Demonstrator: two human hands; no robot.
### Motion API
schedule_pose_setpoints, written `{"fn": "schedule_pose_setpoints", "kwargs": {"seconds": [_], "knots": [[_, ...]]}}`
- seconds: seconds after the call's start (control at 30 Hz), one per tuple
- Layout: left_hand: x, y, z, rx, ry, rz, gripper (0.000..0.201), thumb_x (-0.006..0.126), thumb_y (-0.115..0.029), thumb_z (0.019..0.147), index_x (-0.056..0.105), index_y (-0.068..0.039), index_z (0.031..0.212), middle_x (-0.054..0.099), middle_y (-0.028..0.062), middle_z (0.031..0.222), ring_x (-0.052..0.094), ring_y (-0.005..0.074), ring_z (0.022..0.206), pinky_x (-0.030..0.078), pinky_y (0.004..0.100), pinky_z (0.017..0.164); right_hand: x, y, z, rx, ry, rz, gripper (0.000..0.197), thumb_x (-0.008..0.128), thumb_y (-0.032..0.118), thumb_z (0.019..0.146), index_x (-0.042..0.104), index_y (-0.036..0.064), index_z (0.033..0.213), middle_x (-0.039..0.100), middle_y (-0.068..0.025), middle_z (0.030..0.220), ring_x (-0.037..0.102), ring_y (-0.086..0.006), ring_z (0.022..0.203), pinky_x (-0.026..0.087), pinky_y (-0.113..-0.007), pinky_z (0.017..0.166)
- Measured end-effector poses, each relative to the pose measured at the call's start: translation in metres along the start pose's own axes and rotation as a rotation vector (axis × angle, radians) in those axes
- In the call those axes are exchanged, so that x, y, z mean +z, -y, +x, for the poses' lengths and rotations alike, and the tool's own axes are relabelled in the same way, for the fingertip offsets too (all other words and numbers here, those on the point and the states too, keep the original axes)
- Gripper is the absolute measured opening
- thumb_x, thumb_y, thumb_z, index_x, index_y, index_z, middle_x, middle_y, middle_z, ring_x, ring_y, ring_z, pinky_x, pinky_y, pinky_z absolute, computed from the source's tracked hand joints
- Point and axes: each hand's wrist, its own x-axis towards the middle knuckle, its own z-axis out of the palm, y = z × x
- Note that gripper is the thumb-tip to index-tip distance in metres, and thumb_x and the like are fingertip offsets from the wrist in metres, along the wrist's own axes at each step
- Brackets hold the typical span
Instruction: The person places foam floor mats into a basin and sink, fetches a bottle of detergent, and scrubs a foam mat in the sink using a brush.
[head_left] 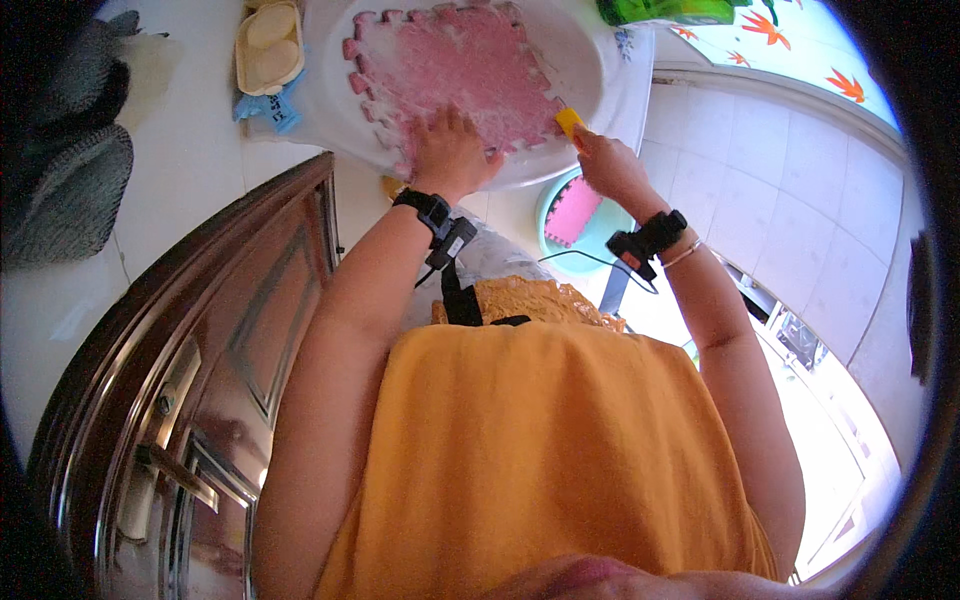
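A pink foam puzzle mat [465,60] with toothed edges lies in the white sink [585,60], its surface streaked with whitish suds. My left hand [450,150] rests on the mat's near edge, fingers spread flat and holding nothing. To its right, at the mat's near right corner, my right hand [612,168] is closed around a yellow tool [570,122]. Only a blocky yellow end sticks out of the fingers; the rest is hidden, so its exact kind is unclear. Both wrists carry black strapped devices.
A beige soap dish [270,45] with soap bars and a blue wrapper [272,108] sit left of the sink. A green bottle [680,10] lies at the back. Below right, a teal basin [600,235] holds another pink tile [573,210]. A brown door [270,310] stands near my left arm.
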Motion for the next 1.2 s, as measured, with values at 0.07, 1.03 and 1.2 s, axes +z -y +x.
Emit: {"fn": "schedule_pose_setpoints", "kwargs": {"seconds": [0.07, 1.03, 1.2], "knots": [[-0.003, -0.002, 0.003, 0.023, -0.024, 0.001, 0.069, 0.049, -0.052, 0.077, 0.047, 0.0, 0.122, 0.037, 0.0181, 0.134, 0.031, 0.0305, 0.126, 0.021, 0.0553, 0.098, -0.006, 0.003, 0.002, 0.044, -0.012, 0.009, 0.027, 0.048, 0.019, 0.08, 0.055, 0.0108, 0.105, 0.062, -0.021, 0.084, 0.06, -0.0376, 0.08, 0.047, -0.046, 0.071], [0.002, -0.018, 0.001, 0.054, -0.071, 0.009, 0.055, 0.048, -0.041, 0.078, 0.051, -0.001, 0.116, 0.042, 0.0165, 0.128, 0.036, 0.0321, 0.121, 0.022, 0.0595, 0.096, 0.018, -0.013, 0.107, -0.095, -0.122, -0.123, 0.032, 0.044, 0.018, 0.084, 0.048, 0.0227, 0.116, 0.063, -0.0167, 0.084, 0.062, -0.0351, 0.078, 0.049, -0.046, 0.066], [0.002, -0.009, 0.0, 0.071, -0.06, 0.017, 0.053, 0.048, -0.038, 0.078, 0.051, -0.001, 0.116, 0.043, 0.0169, 0.128, 0.036, 0.0312, 0.121, 0.023, 0.0594, 0.095, 0.019, -0.014, 0.102, -0.141, -0.14, -0.076, 0.035, 0.042, 0.021, 0.087, 0.044, 0.0223, 0.121, 0.063, -0.0174, 0.083, 0.061, -0.0365, 0.077, 0.048, -0.046, 0.067]]}}
